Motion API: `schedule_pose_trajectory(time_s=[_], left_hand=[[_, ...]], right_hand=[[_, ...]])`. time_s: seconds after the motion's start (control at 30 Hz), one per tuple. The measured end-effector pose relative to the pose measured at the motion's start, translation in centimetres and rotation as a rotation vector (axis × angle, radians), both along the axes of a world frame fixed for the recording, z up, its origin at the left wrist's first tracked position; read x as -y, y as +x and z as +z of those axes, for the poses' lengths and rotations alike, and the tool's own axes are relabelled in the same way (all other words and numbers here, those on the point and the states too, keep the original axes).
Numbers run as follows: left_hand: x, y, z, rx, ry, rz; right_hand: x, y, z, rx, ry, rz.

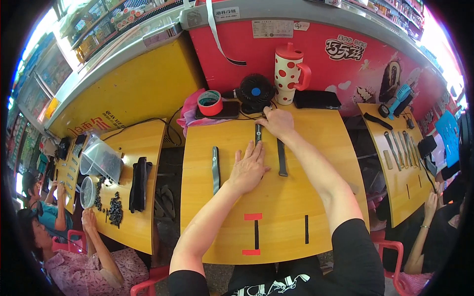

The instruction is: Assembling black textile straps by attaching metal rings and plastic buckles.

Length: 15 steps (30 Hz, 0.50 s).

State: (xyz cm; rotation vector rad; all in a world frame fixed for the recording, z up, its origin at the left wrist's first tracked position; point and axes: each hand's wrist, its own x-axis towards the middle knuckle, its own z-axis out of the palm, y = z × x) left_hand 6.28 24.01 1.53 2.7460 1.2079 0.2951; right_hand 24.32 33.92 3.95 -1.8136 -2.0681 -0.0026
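A flat dark strip (258, 133) lies lengthwise at the far middle of the table. My left hand (247, 168) rests on its near part, fingers stretched out flat, covering that end. At the strip's far end my right hand (277, 122) is closed in a pinch close to the fan; what is between its fingertips is too small to make out. To the left lies a similar grey-black strip (216, 170), and another dark strip (282, 158) lies to the right, below my right wrist.
Near the front edge, a thin black strip (256, 234) runs between red tape pieces (253, 216); another black strip (306, 229) lies rightward. Behind stand a black fan (256, 92), a spotted tumbler (288, 74), red tape roll (210, 103) and black pouch (317, 99). People sit at side tables (133, 232).
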Motion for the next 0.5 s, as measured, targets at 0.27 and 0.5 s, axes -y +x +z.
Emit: schedule_pose_trajectory(time_s=[0.27,0.5], left_hand=[[-1.0,-0.7,2.0,-0.007,-0.056,-0.001],[-1.8,-0.5,0.9,-0.003,0.012,0.006]], right_hand=[[4.3,3.9,-0.7,-0.206,0.126,0.257],[8.1,3.1,-2.9,-0.064,0.162,0.297]])
